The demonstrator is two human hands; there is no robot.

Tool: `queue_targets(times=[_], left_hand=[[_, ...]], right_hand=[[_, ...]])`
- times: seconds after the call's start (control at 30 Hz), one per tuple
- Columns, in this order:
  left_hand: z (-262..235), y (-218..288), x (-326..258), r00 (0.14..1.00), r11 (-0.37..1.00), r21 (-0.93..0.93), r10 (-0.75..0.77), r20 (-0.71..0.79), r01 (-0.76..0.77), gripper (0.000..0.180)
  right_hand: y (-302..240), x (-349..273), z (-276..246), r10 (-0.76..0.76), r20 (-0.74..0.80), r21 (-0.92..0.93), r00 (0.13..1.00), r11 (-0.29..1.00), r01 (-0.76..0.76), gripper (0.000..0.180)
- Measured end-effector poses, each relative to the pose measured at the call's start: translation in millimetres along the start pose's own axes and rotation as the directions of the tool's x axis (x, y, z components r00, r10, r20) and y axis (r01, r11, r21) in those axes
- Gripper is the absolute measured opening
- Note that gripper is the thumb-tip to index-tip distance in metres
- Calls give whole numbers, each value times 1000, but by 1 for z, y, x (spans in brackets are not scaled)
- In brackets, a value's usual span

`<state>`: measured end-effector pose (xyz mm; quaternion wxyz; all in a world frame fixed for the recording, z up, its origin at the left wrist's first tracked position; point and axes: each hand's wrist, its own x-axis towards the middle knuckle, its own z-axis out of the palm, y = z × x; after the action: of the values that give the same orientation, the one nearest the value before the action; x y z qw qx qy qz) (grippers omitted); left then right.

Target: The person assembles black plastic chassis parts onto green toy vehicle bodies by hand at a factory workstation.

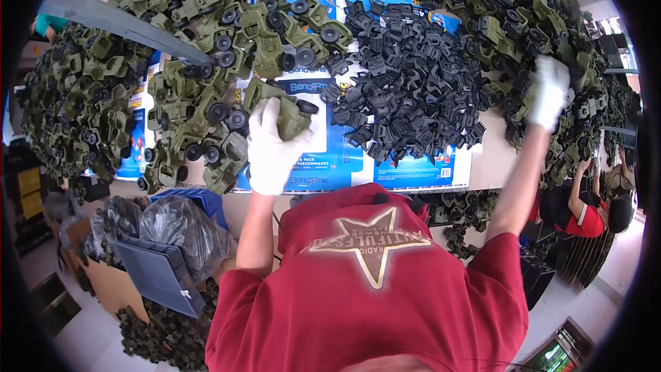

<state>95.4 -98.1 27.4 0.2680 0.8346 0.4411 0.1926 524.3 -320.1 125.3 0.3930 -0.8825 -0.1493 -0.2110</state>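
My left hand (272, 148), in a white glove, grips an olive-green toy jeep (292, 118) with black wheels near the front of the table. Its fingers are wrapped over the jeep's side. Beside it on the left lie several more green toy jeeps (172, 93). My right hand (550, 89), also gloved in white, reaches out to the heap of green toy jeeps (513, 27) on the right. Motion smears its fingers, and I cannot make out whether they hold anything. Between my hands is a pile of small black plastic parts (413, 83).
Blue printed sheets (413, 176) cover part of the table under the piles. A grey metal bar (131, 24) crosses the left side. At lower left stand a grey plastic crate (155, 272), a cardboard box (117, 289) and clear bags (180, 234). Another person (589, 213) works at the right.
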Motion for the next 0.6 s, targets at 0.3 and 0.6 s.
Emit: queue_targets(times=[0.3,0.6], left_hand=[[-2,33,-48,994,970,-241,-4,-112,-24,83],[3,45,-43,926,935,-47,-338,170,351,91]], right_hand=[[-93,-280,223,-393,859,89,329,746,660,39],[-99,-229,186,-376,821,280,429,921,271,41]])
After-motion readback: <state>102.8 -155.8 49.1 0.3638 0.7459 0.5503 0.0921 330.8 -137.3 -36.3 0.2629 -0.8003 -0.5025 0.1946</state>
